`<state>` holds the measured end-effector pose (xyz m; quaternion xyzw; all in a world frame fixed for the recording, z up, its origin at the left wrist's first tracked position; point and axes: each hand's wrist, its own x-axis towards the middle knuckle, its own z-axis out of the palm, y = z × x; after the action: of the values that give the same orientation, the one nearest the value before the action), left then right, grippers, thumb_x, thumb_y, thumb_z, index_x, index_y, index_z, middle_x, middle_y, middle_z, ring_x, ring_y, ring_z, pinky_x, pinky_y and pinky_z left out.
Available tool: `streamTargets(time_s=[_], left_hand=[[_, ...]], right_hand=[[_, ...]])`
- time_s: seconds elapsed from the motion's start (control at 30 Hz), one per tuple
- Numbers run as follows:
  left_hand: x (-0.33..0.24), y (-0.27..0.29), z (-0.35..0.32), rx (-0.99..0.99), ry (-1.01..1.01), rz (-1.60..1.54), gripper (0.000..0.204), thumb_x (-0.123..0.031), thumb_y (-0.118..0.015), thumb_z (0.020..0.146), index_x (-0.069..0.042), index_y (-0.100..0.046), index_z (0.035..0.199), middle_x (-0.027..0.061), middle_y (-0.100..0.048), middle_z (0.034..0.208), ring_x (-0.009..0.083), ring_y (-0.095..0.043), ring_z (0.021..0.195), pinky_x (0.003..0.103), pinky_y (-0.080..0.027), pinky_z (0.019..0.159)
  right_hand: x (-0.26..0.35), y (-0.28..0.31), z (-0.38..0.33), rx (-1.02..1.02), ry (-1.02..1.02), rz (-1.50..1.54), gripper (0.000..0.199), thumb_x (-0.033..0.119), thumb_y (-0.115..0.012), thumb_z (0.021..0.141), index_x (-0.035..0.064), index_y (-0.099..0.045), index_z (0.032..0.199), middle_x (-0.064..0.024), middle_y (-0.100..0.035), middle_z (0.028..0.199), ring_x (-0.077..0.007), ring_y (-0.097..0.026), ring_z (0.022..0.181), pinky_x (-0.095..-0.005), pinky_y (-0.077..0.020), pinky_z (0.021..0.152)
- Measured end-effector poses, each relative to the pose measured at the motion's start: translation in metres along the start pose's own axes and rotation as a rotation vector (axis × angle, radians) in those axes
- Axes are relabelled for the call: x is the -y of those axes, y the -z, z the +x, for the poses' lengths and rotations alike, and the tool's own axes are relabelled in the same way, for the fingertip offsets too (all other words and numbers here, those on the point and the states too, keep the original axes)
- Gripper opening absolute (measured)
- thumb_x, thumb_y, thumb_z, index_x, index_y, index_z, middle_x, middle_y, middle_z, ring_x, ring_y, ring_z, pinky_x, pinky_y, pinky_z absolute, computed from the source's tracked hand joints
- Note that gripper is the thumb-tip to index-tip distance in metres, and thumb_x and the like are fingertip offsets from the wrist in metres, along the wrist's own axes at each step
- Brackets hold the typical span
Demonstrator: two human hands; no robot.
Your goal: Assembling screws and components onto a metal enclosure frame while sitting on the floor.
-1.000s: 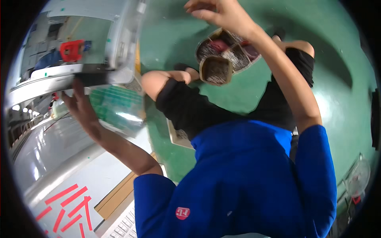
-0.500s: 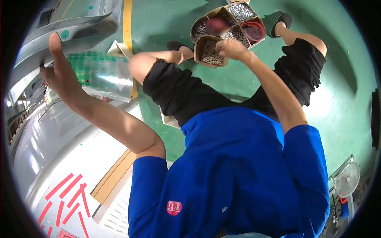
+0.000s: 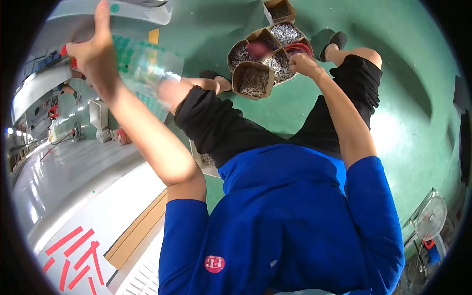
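My left hand (image 3: 101,56) is raised at the upper left, thumb stretched up and well apart from the index finger; the other fingers are partly hidden. Its thumb overlaps a grey curved panel (image 3: 147,14). Beside that hand is a clear plastic sheet (image 3: 152,61) with rows of green dots. My right hand (image 3: 305,65) is closed at the right rim of a cluster of cardboard bins (image 3: 269,87), close to dark red round pieces (image 3: 299,48). Whatever its fingers hold is too small to make out. Small metal parts (image 3: 285,33) fill several bins.
An open cardboard box (image 3: 279,11) stands beyond the bins. My knees flank the bins on the green floor (image 3: 408,88). At lower left, red strips (image 3: 78,243) lie on a white surface beside a brown cardboard strip (image 3: 137,228). A fan (image 3: 431,216) stands at lower right.
My left hand has moved up and right, and the grey panel now sits higher in view. My right hand has shifted from the nearest bin to the cluster's right side. The view has shifted slightly.
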<state>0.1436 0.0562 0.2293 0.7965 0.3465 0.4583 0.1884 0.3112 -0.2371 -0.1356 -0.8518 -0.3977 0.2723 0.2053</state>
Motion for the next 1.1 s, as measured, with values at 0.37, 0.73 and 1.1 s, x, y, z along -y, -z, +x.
streamTargets(time_s=[0.37, 0.73, 1.1], left_hand=[[0.018, -0.028, 0.029, -0.030, 0.210, -0.083, 0.049, -0.025, -0.059, 0.091, -0.005, -0.042, 0.132, 0.0095, -0.053, 0.125, 0.0213, -0.052, 0.112, 0.042, -0.033, 0.102], [0.130, 0.004, -0.006, 0.175, 0.509, 0.380, 0.047, -0.031, -0.057, 0.085, -0.007, -0.047, 0.124, 0.0127, -0.048, 0.130, 0.0245, -0.049, 0.115, 0.043, -0.038, 0.097], [0.127, 0.001, -0.100, 0.538, 0.772, 0.693, 0.042, -0.026, -0.061, 0.078, -0.003, -0.053, 0.112, 0.0158, -0.054, 0.121, 0.0272, -0.055, 0.105, 0.042, -0.043, 0.089]], right_hand=[[-0.061, 0.036, 0.107, -0.142, -0.106, -0.053, 0.018, 0.013, -0.060, 0.074, -0.0017, -0.065, 0.083, -0.0236, -0.065, 0.088, -0.0391, -0.063, 0.088, -0.0461, -0.0506, 0.078], [-0.153, -0.008, 0.344, -0.211, -0.091, -0.270, 0.018, 0.011, -0.053, 0.083, 0.0047, -0.069, 0.089, -0.0136, -0.065, 0.097, -0.0300, -0.063, 0.092, -0.0400, -0.0545, 0.076], [-0.184, 0.000, 0.386, -0.270, -0.036, -0.374, 0.016, 0.006, -0.055, 0.078, 0.0053, -0.070, 0.082, -0.0137, -0.068, 0.086, -0.0275, -0.067, 0.086, -0.0379, -0.0557, 0.072]])
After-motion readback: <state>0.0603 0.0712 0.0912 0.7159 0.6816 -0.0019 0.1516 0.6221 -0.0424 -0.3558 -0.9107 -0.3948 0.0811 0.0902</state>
